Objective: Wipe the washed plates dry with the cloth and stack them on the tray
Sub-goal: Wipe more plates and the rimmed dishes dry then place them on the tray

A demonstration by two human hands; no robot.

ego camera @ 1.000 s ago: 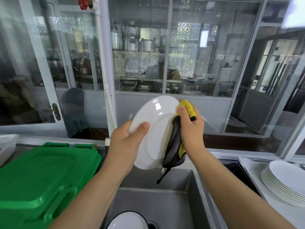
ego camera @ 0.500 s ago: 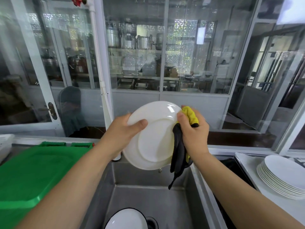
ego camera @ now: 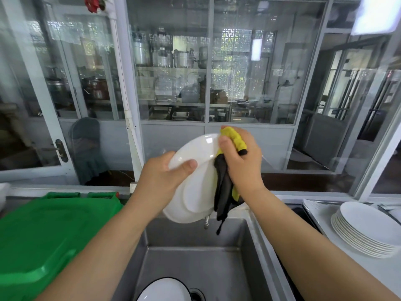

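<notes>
I hold a white plate (ego camera: 195, 187) tilted on edge above the steel sink (ego camera: 195, 257). My left hand (ego camera: 160, 181) grips its left rim, thumb on the near face. My right hand (ego camera: 240, 164) grips a yellow and black cloth (ego camera: 223, 192) and presses it against the plate's right rim; the cloth's black end hangs down over the sink. A stack of several white plates (ego camera: 366, 229) sits on the tray (ego camera: 314, 211) at the right.
A green plastic lid (ego camera: 43, 231) covers the counter on the left. Another white dish (ego camera: 162, 290) lies in the sink bottom beside the drain (ego camera: 196, 295). A tap spout (ego camera: 206, 221) pokes out under the plate. Glass partitions stand behind the sink.
The plate has turned in my hands and tipped more edge-on, and my right hand with the cloth has slid up along its right rim. The view has shifted slightly.
</notes>
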